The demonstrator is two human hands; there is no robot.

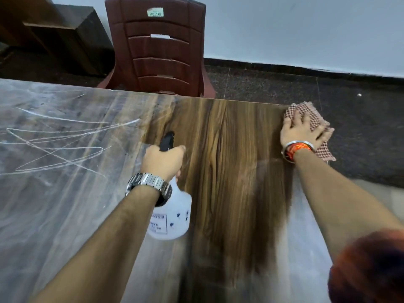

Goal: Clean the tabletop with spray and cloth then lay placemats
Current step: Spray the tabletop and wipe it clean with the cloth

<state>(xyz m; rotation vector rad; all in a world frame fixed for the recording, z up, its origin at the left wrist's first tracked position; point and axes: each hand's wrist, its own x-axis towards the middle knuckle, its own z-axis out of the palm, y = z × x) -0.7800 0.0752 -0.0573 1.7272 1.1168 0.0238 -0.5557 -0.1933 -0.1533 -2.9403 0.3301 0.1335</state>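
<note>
Mostly dusty tabletop (65, 193), wiped strip (236, 171)

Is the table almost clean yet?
Not yet. A middle strip of the tabletop already shows clean dark wood. The right hand presses the checked cloth at the far corner, and the left hand holds the spray bottle. The dusty, scribbled left side is still unwiped, and no placemats are in view.

One spray bottle (172, 215), one cloth (310, 121) (checked), one chair (157, 47).
</note>
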